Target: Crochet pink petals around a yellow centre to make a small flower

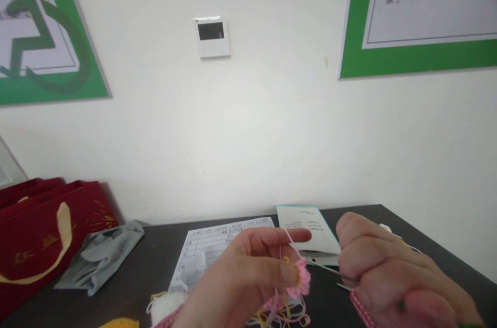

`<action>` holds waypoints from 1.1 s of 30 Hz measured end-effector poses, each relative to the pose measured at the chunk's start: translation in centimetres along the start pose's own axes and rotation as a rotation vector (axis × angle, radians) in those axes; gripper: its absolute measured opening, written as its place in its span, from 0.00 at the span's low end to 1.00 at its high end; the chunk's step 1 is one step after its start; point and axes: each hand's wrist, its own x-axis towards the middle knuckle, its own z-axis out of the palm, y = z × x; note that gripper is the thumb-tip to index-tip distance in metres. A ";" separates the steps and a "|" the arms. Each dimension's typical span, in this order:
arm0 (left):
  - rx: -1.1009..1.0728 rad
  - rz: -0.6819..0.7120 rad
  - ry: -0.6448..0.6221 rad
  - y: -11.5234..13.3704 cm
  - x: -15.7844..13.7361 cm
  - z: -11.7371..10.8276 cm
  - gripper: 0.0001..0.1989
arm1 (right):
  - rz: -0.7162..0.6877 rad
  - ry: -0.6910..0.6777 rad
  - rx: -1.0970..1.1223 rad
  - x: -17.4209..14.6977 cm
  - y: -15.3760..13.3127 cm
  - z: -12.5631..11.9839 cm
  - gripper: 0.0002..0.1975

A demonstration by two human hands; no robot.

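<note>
My left hand [248,271] pinches a small pink crochet piece [301,279] with a yellow centre between thumb and fingers. A pale strand of yarn [288,236] runs over its raised index finger down to the piece. My right hand [392,266] is closed around a thin metal crochet hook [330,269], whose far end reaches the edge of the pink piece. Part of the hook is hidden in the fist. Behind the hook, metal scissors [324,257] lie on the table, partly covered by my right hand. Loose pink, white and yellow yarn ends [285,312] hang and lie below my left hand.
A printed form [194,248] and a blue-edged sheet [301,217] lie on the dark table [155,261]. White yarn [166,307] sits at front left. Further left are a grey cloth [101,255] and red gift bags [42,229]. A white wall stands behind.
</note>
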 end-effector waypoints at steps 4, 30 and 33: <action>-0.092 -0.080 -0.059 -0.3 0.3 0.1 0.24 | 0.091 0.048 0.062 1.5 -0.6 1.4 0.28; 0.059 0.139 0.141 -0.9 -0.7 0.9 0.22 | 0.369 0.229 0.364 1.4 -0.7 2.2 0.28; 0.046 0.145 0.166 -1.0 -0.6 1.0 0.21 | 0.371 0.233 0.352 1.4 -0.7 2.3 0.28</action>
